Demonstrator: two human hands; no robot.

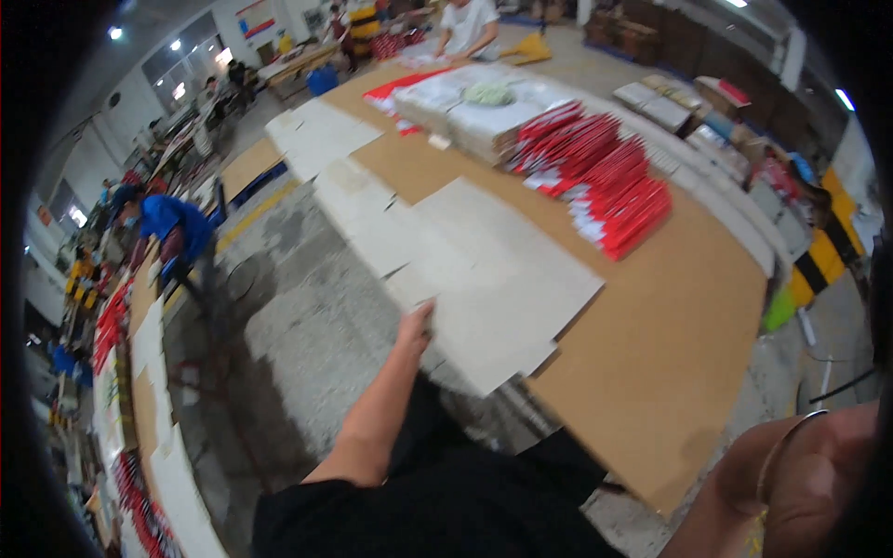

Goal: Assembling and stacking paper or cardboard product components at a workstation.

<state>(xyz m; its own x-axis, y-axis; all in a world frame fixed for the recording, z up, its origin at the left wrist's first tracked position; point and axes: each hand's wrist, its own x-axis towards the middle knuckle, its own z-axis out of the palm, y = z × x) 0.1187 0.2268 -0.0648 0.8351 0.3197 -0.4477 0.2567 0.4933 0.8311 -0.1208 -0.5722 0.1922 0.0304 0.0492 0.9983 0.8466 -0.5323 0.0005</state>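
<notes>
My left hand [419,323] is closed on the near left edge of a pale grey cardboard sheet [507,279] with cut notches and flaps. The sheet lies flat on a brown tabletop [660,372] and reaches a little past its edge on my side. Another pale sheet [349,197] lies beyond it, partly overlapped. Close to the camera at the lower right is my right hand [823,479], raised off the table, with a thin bangle [777,456] by it. The frame's dark rim cuts that hand off, and its fingertips are hidden.
Stacked red-and-white folded pieces [595,172] fan across the table's far side, beside a thick pile of white sheets [465,98]. A person in white [470,33] stands at the far end. A person in blue [177,223] bends over another table at left.
</notes>
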